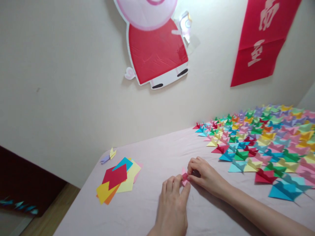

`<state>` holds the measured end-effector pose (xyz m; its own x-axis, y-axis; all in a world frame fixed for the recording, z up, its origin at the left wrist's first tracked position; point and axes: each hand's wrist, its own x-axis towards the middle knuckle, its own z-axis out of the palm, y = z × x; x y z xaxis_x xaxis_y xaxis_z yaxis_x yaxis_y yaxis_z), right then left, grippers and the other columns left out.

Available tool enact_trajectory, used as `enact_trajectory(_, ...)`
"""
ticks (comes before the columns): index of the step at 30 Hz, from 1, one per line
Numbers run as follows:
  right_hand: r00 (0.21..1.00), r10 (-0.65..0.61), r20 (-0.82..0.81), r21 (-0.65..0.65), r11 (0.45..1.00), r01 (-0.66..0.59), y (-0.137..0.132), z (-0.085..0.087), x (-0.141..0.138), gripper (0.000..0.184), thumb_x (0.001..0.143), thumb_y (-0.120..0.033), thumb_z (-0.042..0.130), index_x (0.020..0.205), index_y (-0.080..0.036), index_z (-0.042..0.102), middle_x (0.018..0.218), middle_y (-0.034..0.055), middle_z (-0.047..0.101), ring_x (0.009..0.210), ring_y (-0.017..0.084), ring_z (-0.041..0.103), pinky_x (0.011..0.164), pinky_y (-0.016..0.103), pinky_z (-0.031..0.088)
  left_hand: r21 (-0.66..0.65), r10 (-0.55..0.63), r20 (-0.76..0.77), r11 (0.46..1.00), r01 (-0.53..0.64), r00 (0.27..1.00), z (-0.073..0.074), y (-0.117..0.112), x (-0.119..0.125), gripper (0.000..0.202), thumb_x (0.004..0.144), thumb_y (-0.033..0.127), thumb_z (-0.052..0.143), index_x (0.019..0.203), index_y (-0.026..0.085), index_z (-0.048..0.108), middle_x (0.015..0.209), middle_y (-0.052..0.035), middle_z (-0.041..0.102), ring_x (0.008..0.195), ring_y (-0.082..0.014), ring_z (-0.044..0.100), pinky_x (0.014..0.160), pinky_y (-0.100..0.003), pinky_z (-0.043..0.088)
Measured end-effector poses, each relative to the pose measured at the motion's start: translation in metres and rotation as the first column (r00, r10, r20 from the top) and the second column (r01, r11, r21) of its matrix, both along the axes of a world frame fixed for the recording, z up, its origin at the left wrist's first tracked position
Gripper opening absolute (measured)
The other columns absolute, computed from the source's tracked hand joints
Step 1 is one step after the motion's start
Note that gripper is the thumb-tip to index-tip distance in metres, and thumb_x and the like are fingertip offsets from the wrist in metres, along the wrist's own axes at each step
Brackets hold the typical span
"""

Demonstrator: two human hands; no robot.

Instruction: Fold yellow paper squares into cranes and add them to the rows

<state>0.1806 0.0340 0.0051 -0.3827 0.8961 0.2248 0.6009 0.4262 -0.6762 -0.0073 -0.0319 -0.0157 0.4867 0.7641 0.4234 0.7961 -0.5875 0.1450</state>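
A small pink folded paper (184, 177) is pinched between my two hands just above the pale pink cloth. My left hand (173, 200) closes on its left and near side, thumb below and fingers above. From the right, my right hand (202, 174) grips the paper's other edge between thumb and bent fingers. Much of the paper is covered by the fingers, so its exact folded shape cannot be made out.
Loose coloured squares, a red sheet (115, 175) among them, lie left of my hands. Behind them sit a yellow folded paper (112, 153) and a purple one (105, 159). Rows of paper cranes (265, 141) spread across the right. The cloth-covered surface (81, 209) ends at left.
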Motion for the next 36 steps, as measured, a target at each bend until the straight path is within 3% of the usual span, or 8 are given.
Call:
enact_trajectory(6,1.000,-0.002,0.019,0.004,1.000,0.002,-0.001,0.000,-0.001,0.013,0.084,-0.015,0.059,0.072,-0.021,0.057,0.083,0.0037,0.063,0.087,0.022,0.053,0.080,0.036,0.042,0.159,-0.034,-0.106,0.986,0.051,0.994,0.000,-0.004,-0.003,0.045,0.074,0.007,0.052,0.117,0.018,0.061,0.130,-0.0104,0.059,0.112,-0.0291,0.047,0.095,-0.044,0.043)
enact_trajectory(10,0.996,0.021,0.085,0.041,0.999,-0.025,-0.004,0.007,-0.001,0.012,0.083,-0.012,0.060,0.074,-0.020,0.057,0.086,0.0045,0.064,0.088,0.023,0.054,0.080,0.037,0.043,0.192,-0.020,-0.122,0.980,0.043,0.992,0.003,-0.005,-0.003,0.045,0.071,0.010,0.055,0.115,0.017,0.062,0.126,-0.0122,0.061,0.109,-0.0293,0.049,0.093,-0.044,0.044)
enact_trajectory(15,0.984,0.032,0.175,0.099,0.994,-0.050,-0.001,0.004,-0.005,0.015,0.085,-0.012,0.060,0.074,-0.021,0.056,0.083,0.0045,0.064,0.084,0.023,0.055,0.074,0.035,0.043,0.156,0.000,-0.098,0.988,0.016,0.995,-0.001,-0.004,-0.002,0.045,0.072,0.010,0.055,0.115,0.018,0.062,0.121,-0.0124,0.061,0.108,-0.0287,0.050,0.091,-0.042,0.047)
enact_trajectory(22,0.940,0.073,0.332,0.156,0.979,-0.131,0.003,0.010,-0.008,0.015,0.089,-0.014,0.053,0.075,-0.019,0.058,0.083,0.0078,0.065,0.080,0.023,0.056,0.072,0.035,0.042,0.048,0.097,-0.053,0.994,-0.095,0.994,-0.016,-0.009,-0.006,0.054,0.072,0.008,0.057,0.122,0.029,0.060,0.135,-0.0119,0.050,0.119,-0.0303,0.045,0.096,-0.045,0.048)
enact_trajectory(24,0.945,0.123,0.303,0.137,0.976,-0.171,0.004,0.013,-0.010,0.009,0.082,-0.010,0.057,0.085,-0.018,0.061,0.089,0.0082,0.066,0.084,0.024,0.057,0.074,0.034,0.043,0.045,0.116,-0.064,0.993,-0.113,0.991,-0.017,-0.010,-0.006,0.057,0.072,0.008,0.057,0.124,0.031,0.058,0.138,-0.0125,0.047,0.122,-0.0312,0.044,0.096,-0.045,0.048)
enact_trajectory(26,0.954,0.183,0.239,0.112,0.970,-0.215,0.006,0.014,-0.013,0.024,0.076,-0.004,0.054,0.093,-0.018,0.062,0.093,0.0076,0.067,0.087,0.022,0.059,0.076,0.032,0.044,0.050,0.099,-0.073,0.994,-0.095,0.992,-0.017,-0.010,-0.007,0.056,0.073,0.010,0.059,0.125,0.031,0.058,0.140,-0.0131,0.046,0.122,-0.0320,0.044,0.094,-0.045,0.049)
enact_trajectory(31,0.956,0.286,0.071,0.012,0.958,-0.287,0.012,0.013,-0.017,0.024,0.070,-0.001,0.046,0.073,-0.020,0.061,0.079,0.0027,0.064,0.074,0.017,0.059,0.071,0.026,0.045,0.068,0.082,-0.072,0.995,-0.077,0.994,-0.018,-0.009,-0.008,0.048,0.078,0.018,0.062,0.124,0.031,0.059,0.135,-0.0136,0.051,0.119,-0.0323,0.047,0.092,-0.045,0.049)
enact_trajectory(36,0.939,0.327,-0.107,-0.063,0.940,-0.335,0.014,0.012,-0.012,0.022,0.072,-0.003,0.046,0.072,-0.020,0.059,0.077,0.0007,0.061,0.073,0.016,0.060,0.070,0.026,0.045,0.071,0.071,-0.081,0.995,-0.065,0.994,-0.014,-0.010,-0.006,0.047,0.078,0.022,0.062,0.125,0.026,0.060,0.134,-0.0131,0.056,0.116,-0.0321,0.049,0.090,-0.044,0.048)
